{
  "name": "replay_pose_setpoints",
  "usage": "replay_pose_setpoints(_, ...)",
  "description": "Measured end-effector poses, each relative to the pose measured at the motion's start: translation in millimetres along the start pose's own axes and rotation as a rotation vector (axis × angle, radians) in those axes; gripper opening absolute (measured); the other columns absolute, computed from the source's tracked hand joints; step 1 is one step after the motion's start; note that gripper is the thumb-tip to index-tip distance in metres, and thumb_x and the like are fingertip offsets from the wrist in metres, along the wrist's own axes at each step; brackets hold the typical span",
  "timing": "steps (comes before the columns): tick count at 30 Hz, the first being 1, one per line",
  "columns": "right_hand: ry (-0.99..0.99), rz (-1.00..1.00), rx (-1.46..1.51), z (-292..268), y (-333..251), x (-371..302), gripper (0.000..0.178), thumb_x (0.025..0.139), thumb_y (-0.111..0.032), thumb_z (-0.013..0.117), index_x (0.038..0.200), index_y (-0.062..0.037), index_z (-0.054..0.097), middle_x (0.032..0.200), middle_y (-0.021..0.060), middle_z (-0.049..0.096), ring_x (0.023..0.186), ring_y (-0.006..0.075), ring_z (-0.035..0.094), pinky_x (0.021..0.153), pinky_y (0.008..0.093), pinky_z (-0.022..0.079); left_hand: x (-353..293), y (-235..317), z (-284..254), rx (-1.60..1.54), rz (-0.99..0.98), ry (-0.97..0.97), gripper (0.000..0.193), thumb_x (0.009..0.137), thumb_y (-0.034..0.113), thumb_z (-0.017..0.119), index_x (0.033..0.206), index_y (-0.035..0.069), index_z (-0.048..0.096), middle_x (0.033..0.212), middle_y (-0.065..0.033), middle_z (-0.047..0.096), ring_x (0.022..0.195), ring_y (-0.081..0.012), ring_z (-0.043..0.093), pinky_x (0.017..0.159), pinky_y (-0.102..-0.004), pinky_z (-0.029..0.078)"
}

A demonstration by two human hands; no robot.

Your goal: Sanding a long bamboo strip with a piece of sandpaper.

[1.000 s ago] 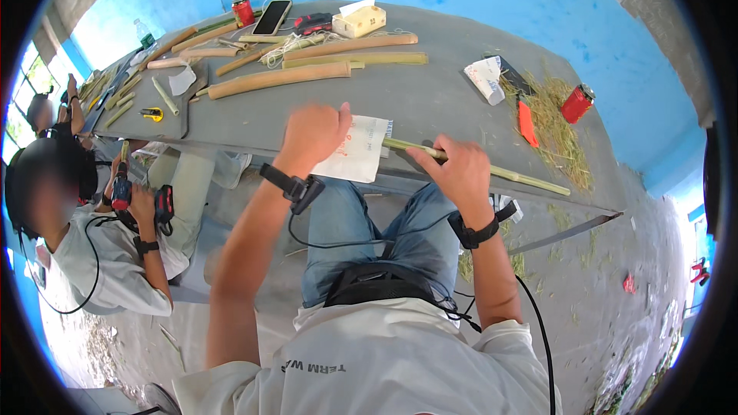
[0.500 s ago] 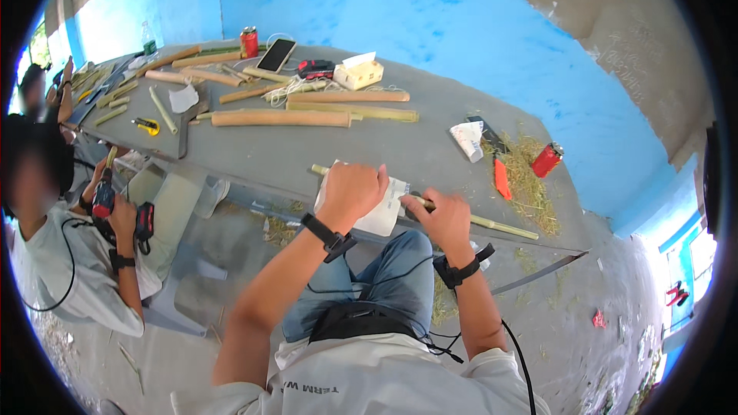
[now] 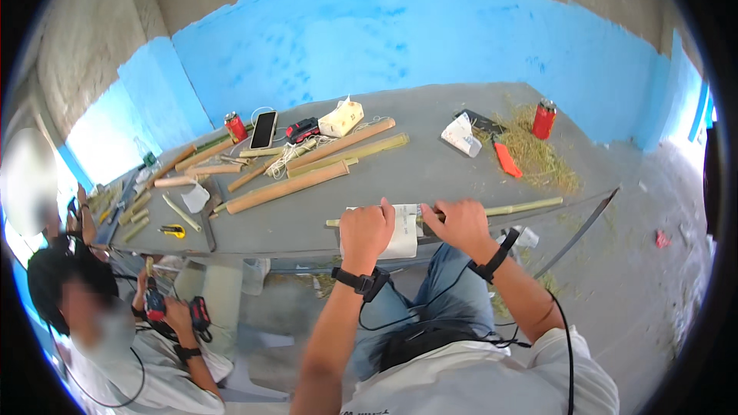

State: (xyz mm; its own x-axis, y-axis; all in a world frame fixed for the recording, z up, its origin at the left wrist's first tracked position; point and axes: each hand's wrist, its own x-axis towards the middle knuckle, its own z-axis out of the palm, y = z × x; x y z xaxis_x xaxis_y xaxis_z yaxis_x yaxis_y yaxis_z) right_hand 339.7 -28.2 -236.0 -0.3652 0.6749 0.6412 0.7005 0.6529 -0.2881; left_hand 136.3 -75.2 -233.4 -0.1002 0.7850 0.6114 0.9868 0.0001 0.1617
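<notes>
A slim green bamboo stick [image 3: 526,206] lies across the near edge of the table, above my lap. My left hand [image 3: 365,234] is closed over a white printed sheet of paper [image 3: 403,238] wrapped over the stick; the stick's left end pokes out beyond that hand. To the right, my right hand [image 3: 463,224] grips the bare stick, thumb pointing toward the paper. Both hands are seen from the back, so the fingertips underneath are hidden.
Bamboo pieces [image 3: 288,189], a phone [image 3: 264,130], a tissue pack [image 3: 340,118] and a yellow cutter [image 3: 173,230] lie left. Right are shavings [image 3: 538,155], an orange-handled tool [image 3: 507,161] and a red can [image 3: 544,119]. At lower left, a co-worker holds a drill [image 3: 155,303].
The view has tilted up and turned, so the stick now appears almost level instead of sloping down to the right. Both hands keep their holds on the paper and stick.
</notes>
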Motion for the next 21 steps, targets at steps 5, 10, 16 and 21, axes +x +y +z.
replay_pose_setpoints(5, 0.013, 0.006, -0.033, -0.4, 3.4, -0.4, 0.05, 0.096, -0.041, 0.063, 0.059, -0.0081, 0.06, 0.052, 0.0141, 0.056, 0.05, 0.0395, 0.057, 0.05, 0.0467, 0.046, -0.2, 0.5, 0.2, -0.028, 0.026, 0.028, 0.052, 0.099, 0.028, 0.054, 0.055, 0.003, 0.068, 0.054, -0.0204, 0.061, 0.05, -0.0391, 0.061, 0.057, -0.048, 0.051)
replay_pose_setpoints(10, 0.042, -0.018, 0.028, -0.8, 5.0, -1.2, 0.05, 0.097, -0.039, 0.062, 0.058, -0.008, 0.058, 0.051, 0.0144, 0.055, 0.049, 0.0395, 0.056, 0.049, 0.0472, 0.045, -0.8, 2.9, -1.4, -0.012, 0.01, 0.045, 0.053, 0.1, 0.028, 0.053, 0.057, 0.003, 0.069, 0.056, -0.0209, 0.061, 0.052, -0.04, 0.061, 0.059, -0.0477, 0.051)
replay_pose_setpoints(16, 0.089, -0.049, 0.022, -0.5, 6.5, -1.5, 0.049, 0.096, -0.038, 0.063, 0.058, -0.008, 0.058, 0.05, 0.014, 0.055, 0.049, 0.0389, 0.056, 0.05, 0.047, 0.045, 0.0, 4.4, -3.9, -0.014, 0.0, 0.021, 0.053, 0.101, 0.029, 0.052, 0.059, 0.002, 0.07, 0.057, -0.0219, 0.062, 0.054, -0.0411, 0.062, 0.06, -0.0489, 0.051)
replay_pose_setpoints(21, 0.106, -0.042, 0.027, 0.0, 7.4, -2.1, 0.047, 0.095, -0.037, 0.064, 0.058, -0.0085, 0.06, 0.051, 0.0131, 0.057, 0.048, 0.0376, 0.057, 0.051, 0.0454, 0.047, 0.5, 4.4, -2.5, -0.008, 0.006, 0.011, 0.052, 0.101, 0.03, 0.052, 0.06, 0.001, 0.07, 0.059, -0.0223, 0.063, 0.056, -0.0415, 0.063, 0.062, -0.0493, 0.052)
